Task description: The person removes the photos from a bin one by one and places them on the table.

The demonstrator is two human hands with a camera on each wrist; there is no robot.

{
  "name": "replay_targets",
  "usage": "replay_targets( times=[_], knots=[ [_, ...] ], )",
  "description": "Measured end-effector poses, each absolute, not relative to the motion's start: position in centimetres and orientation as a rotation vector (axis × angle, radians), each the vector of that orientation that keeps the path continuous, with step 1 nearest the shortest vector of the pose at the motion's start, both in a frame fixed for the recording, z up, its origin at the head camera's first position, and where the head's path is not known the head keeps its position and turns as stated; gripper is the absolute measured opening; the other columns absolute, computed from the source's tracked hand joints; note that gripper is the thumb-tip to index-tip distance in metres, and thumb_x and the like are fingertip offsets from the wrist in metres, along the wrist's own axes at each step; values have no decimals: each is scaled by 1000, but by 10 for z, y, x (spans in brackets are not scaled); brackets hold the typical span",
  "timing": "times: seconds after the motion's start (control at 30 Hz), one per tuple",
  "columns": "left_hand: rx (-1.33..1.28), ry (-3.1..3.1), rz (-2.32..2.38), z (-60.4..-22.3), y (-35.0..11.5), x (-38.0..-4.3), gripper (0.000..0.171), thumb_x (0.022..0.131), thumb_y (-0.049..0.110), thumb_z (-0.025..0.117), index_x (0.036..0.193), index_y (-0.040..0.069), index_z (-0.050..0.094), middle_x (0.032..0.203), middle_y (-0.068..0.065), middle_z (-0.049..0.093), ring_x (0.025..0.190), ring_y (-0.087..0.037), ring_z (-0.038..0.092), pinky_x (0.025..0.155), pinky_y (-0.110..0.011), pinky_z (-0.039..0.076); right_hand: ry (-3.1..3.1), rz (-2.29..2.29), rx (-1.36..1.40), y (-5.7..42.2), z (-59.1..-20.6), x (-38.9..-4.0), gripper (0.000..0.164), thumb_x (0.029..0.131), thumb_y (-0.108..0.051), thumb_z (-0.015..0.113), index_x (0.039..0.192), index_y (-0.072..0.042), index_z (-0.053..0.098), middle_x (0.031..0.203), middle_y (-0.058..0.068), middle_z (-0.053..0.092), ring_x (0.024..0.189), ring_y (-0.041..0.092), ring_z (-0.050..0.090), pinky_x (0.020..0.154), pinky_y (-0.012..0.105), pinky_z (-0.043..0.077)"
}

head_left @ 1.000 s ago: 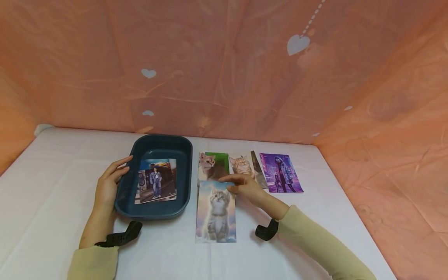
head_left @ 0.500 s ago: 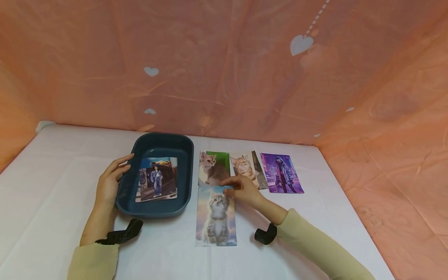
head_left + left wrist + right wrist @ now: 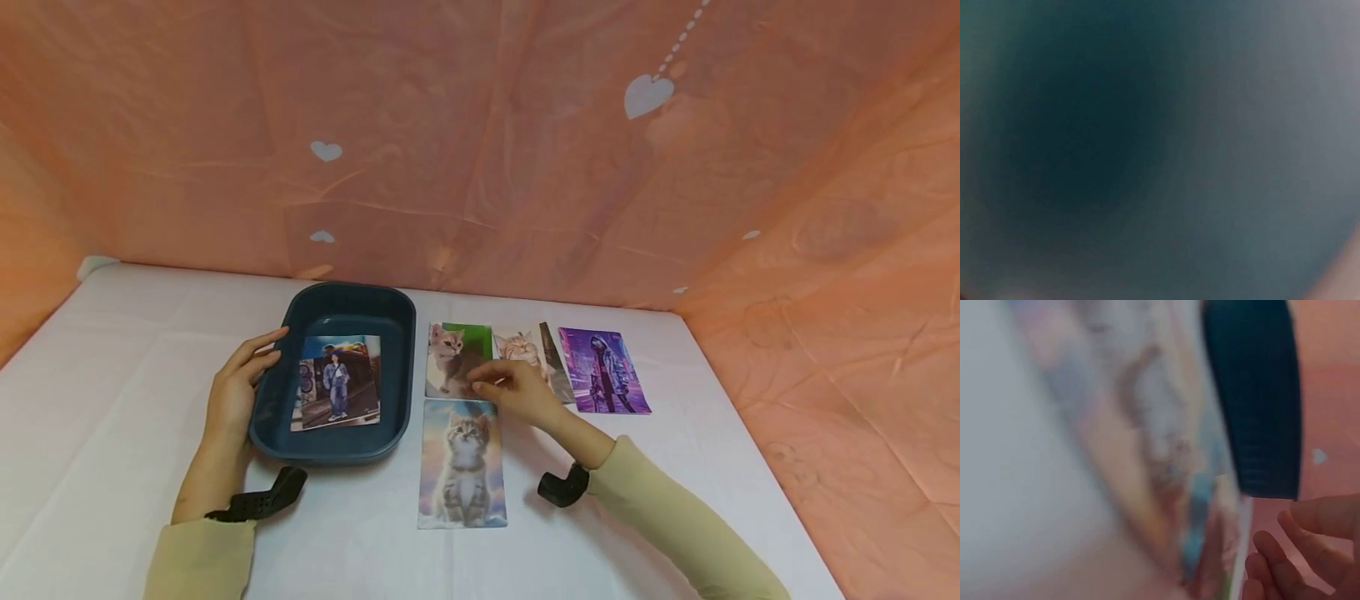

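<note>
Head view: the kitten card (image 3: 463, 475) has been let go by the right hand (image 3: 525, 393); half a second ago its top edge was still touched. It now lies flat on the white table (image 3: 375, 542), just below the green-backed cat card (image 3: 450, 358), so its placing there is judged finished. The right hand is loosely curled with nothing seen held, over that upper card's lower corner and the orange cat card (image 3: 521, 343); contact cannot be told. The tray (image 3: 348, 326) is touched at its left rim by the left hand's extended fingers; a street photo (image 3: 337, 387) lies inside.

Left wrist view: only dark blur; nothing identified.

Right wrist view: the kitten card is blurred; fingers are seen relaxed, nothing gripped.
</note>
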State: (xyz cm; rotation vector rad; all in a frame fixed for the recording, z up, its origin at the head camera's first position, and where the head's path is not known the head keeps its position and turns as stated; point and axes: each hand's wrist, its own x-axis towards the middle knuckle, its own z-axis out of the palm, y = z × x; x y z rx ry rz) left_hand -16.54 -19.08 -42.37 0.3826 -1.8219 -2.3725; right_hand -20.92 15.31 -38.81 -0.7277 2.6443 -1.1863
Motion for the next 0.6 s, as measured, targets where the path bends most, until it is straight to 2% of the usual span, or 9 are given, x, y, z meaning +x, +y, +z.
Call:
replay_targets(
  times=[0.13, 0.27, 0.33, 0.43, 0.5, 0.6],
  knots=[
    [373, -1798, -2405, -424, -192, -164, 36, 99, 28, 51, 133, 19, 59, 114, 8, 54, 95, -8, 57, 75, -15, 49, 2491, -1382, -594, 140, -383, -216, 24, 93, -9, 60, 112, 4, 67, 109, 20, 67, 95, 28, 66, 78, 28, 53],
    [349, -1764, -2432, -425, -193, -164, 36, 99, 26, 52, 133, 18, 59, 115, 8, 56, 93, -7, 60, 74, -15, 50, 2381, -1550, -506, 121, -376, -219, 28, 93, -9, 61, 116, 6, 64, 115, 23, 65, 104, 36, 63, 89, 39, 52],
    [345, -1764, -2426, -424, -192, -164, 36, 99, 26, 52, 133, 18, 59, 116, 9, 56, 93, -7, 59, 74, -15, 50, 2349, -1622, -476, 111, -372, -220, 28, 92, -9, 62, 116, 5, 65, 115, 22, 65, 102, 39, 63, 89, 46, 51],
    [358, -1791, -2397, -424, -192, -164, 36, 99, 27, 51, 133, 18, 59, 117, 11, 54, 96, -7, 57, 75, -14, 49, 2294, -1697, -416, 96, -365, -223, 27, 92, -13, 63, 116, 0, 67, 115, 17, 66, 87, 36, 65, 82, 53, 52],
    [376, -1822, -2365, -423, -191, -165, 36, 99, 28, 51, 133, 19, 59, 117, 12, 53, 97, -8, 55, 76, -13, 47, 2236, -1724, -363, 88, -361, -225, 28, 92, -17, 63, 117, -4, 67, 114, 13, 66, 69, 34, 58, 68, 52, 52],
    [397, -1854, -2334, -423, -190, -166, 37, 99, 29, 50, 133, 19, 59, 116, 12, 52, 98, -8, 53, 76, -13, 46, 2210, -1701, -316, 78, -354, -228, 30, 92, -24, 64, 119, -11, 67, 117, 5, 65, 72, 18, 58, 59, 41, 47]
  ],
)
